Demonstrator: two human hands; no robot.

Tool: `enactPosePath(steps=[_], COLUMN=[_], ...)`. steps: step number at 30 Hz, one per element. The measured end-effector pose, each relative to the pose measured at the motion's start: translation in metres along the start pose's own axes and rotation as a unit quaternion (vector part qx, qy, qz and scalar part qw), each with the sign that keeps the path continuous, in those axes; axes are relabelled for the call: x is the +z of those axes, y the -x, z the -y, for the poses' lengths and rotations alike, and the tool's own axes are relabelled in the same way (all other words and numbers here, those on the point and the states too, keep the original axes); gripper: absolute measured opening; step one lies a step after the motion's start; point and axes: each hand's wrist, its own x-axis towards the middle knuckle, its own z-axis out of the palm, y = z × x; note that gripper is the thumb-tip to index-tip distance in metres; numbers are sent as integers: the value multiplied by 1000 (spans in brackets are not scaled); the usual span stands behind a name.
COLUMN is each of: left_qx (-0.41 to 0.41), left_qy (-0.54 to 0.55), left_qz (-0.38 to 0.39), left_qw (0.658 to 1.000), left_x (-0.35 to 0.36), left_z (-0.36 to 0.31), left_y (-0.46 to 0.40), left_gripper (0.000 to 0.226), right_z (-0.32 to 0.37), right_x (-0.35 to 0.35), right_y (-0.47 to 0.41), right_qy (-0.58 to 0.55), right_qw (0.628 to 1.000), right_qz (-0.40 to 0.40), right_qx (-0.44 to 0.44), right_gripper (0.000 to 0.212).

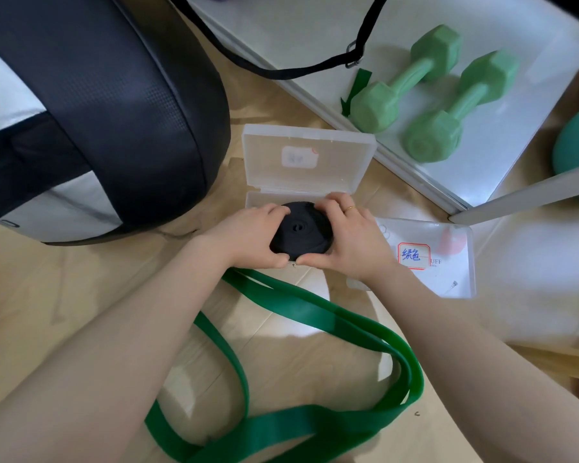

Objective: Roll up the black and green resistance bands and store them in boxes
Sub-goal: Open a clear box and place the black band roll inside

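— While cupped from both sides, black band point(302, 232) sits as a finished coil, held just over the open clear box point(310, 158) at roughly 12 o'clock from centre. Looks like the storing step for the black one.

— Agreed. Left hand point(248, 236) curled round the coil's 9 o'clock edge, right hand point(343, 237) round its 3 o'clock edge, thumbs meeting at 6 o'clock. Gripping, both of them.

— Next move, probably: lower it into the tray without letting the coil spring loose, then fold the lid down from 12 o'clock.

— And the green band point(315, 332)?

— Lying unrolled in loose loops at 6 o'clock, untouched. Second box point(448, 259), lid closed, labelled, waiting at 3 o'clock. Rolling not yet begun there.

— Forearms?

— Reaching forward from 7 and 5 o'clock, converging on the coil.
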Motion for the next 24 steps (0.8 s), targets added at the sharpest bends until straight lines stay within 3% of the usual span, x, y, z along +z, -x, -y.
enactPosePath(steps=[6, 13, 19, 22, 24], left_qx=[8, 17, 6, 8, 12], left_qy=[-15, -23, 11, 2, -6], left_qz=[-30, -60, -45, -51, -62], left_qw=[999, 998, 999, 999, 998], left_x=[7, 13, 8, 10, 10], left_z=[-1, -5, -5, -4, -4], left_y=[1, 0, -4, -4, -5], left_gripper=[51, 36, 21, 20, 21], right_z=[-3, -5, 4, 4, 3], right_x=[11, 11, 3, 5, 5], right_y=[18, 21, 12, 19, 24], right_qy=[88, 94, 19, -35, -13], right_qw=[986, 988, 999, 999, 999], right_qz=[-127, -83, 36, 7, -4], right_qx=[-54, -89, 2, -5, -42], right_gripper=[49, 17, 15, 33, 36])
